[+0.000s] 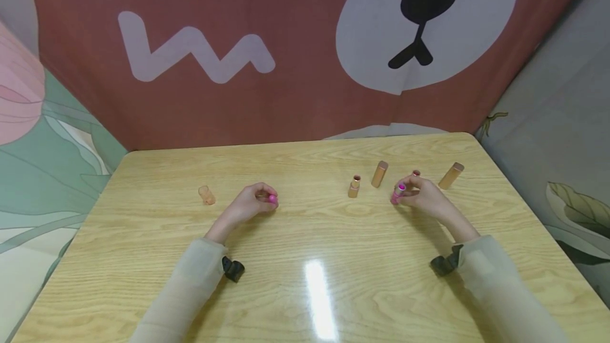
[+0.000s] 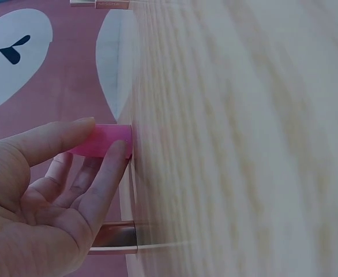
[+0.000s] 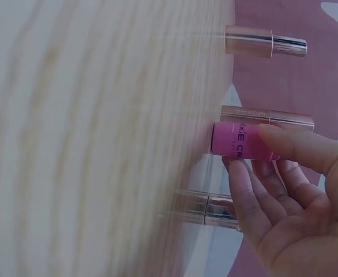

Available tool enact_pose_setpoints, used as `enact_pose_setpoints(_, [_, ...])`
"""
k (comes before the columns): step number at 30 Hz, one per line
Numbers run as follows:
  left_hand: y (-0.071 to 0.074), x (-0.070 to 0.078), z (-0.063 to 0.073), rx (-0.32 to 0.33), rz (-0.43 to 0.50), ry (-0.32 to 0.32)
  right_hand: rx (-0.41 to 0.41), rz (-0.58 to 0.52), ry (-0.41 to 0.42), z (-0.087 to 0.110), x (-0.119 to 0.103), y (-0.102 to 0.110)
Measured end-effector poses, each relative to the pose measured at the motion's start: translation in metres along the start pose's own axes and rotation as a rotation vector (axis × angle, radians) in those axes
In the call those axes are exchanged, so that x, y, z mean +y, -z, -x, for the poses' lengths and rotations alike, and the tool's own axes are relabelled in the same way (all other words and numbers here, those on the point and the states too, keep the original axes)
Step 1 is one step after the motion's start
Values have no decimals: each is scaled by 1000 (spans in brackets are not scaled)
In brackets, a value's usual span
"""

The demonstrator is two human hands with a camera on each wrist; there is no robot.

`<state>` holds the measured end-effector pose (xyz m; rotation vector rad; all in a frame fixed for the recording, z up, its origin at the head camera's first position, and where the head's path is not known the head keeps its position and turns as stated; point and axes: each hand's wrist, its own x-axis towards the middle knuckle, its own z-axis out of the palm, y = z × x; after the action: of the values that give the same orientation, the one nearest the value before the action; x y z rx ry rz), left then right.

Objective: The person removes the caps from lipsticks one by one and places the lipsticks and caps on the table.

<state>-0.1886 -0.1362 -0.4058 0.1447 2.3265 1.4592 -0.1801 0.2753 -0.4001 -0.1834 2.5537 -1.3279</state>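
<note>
My left hand [image 1: 251, 201] pinches a pink lipstick cap [image 2: 104, 140] between thumb and fingertips, with the cap's end at the tabletop. Farther right, my right hand [image 1: 424, 197] grips a pink lipstick tube [image 3: 241, 140] with dark lettering, upright at the table surface. A silvery ring and a bright magenta top show on that tube in the head view. Close to the right hand stand a short rose-gold tube [image 1: 354, 187], a taller rose-gold tube [image 1: 379, 174] and another tall one [image 1: 451, 175]. A further rose-gold tube [image 1: 416, 173] is mostly hidden behind the right hand.
A small peach-coloured object [image 1: 207, 195] lies left of the left hand. The wooden table [image 1: 286, 237] ends at a brown cloth backdrop [image 1: 305, 94]. Black wrist devices [image 1: 233, 269] sit at both sleeve cuffs.
</note>
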Motion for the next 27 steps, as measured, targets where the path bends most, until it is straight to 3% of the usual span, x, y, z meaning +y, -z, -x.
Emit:
enact_pose_setpoints(11, [1, -2, 0, -1, -16, -23, -23, -3, -4, 0, 1, 0])
enact_pose_setpoints(27, [0, 1, 1, -7, -4, 2, -19, 18, -11, -1, 1, 0])
